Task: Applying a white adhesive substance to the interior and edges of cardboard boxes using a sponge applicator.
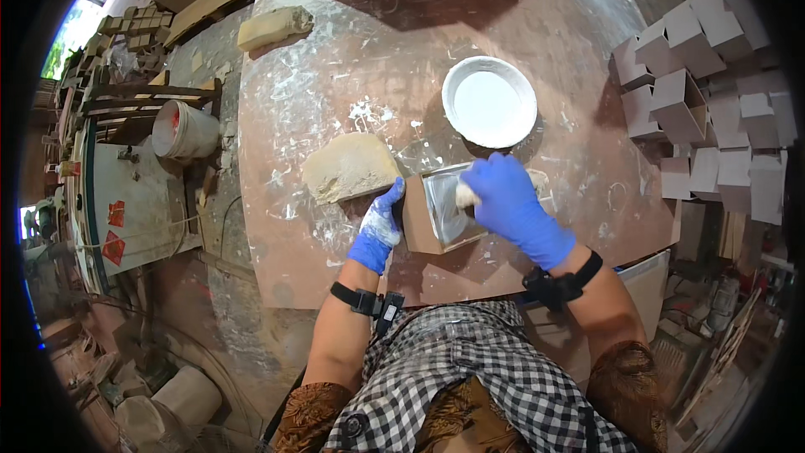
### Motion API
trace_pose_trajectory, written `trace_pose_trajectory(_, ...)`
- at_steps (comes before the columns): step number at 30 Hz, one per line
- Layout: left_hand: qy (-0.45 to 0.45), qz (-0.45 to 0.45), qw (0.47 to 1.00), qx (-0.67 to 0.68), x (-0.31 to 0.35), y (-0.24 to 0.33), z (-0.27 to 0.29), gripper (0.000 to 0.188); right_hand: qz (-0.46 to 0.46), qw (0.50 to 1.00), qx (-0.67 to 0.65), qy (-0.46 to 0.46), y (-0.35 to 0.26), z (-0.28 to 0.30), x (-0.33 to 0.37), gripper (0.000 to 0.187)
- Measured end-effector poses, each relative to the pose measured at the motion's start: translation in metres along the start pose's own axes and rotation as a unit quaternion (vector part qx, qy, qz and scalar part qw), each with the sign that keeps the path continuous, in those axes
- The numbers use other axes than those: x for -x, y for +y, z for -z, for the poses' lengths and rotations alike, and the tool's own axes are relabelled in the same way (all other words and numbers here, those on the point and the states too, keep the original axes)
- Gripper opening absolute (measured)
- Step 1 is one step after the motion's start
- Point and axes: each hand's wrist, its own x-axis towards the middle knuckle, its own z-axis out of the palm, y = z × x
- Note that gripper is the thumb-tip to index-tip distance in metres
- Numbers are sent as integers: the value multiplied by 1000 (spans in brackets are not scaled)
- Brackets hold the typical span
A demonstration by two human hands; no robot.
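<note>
I stand at the near edge of a brown worktable (352, 33) smeared with white slip, both hands in blue gloves. My left hand (379, 231) is closed on the left side of a square clay box mould (436, 214), fingers curled over its upper left corner and steadying it. My right hand (511, 201) is closed around a small pale sponge (466, 195), which I press against the wet, shiny inside of the mould, near its upper rim. The mould sits close to the near edge of the table, about midway along it, tipped so its open face shows. Just left of it, touching or nearly touching my left fingers, lies a pale lump of clay (348, 168). Beyond the mould, toward the middle of the table, stands 1 round white bowl (489, 102) of pale liquid. Another clay slab (272, 27) rests at the far left edge. Stacked square clay pieces (704, 92) fill the right side beyond the table, and a white bucket (183, 129) stands on the floor to the left.
</note>
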Motion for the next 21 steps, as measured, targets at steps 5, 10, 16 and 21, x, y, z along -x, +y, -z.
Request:
trace_pose_trajectory(5,-8,14,1000,7,-7,3,8,39,-89,981,-116,129,-16,-10,-20,24)
trace_pose_trajectory(10,-26,39,998,29,-7,4,14,44,16,995,-102,8,-41,-1,10,25)
trace_pose_trajectory(16,7,5,1000,-25,-1,13,-6,40,205,966,67,-143,-17,16,11,28)
trace_pose_trajectory(21,-18,0,999,-44,-5,18,-8,45,154,987,55,6,-21,6,-12,28)
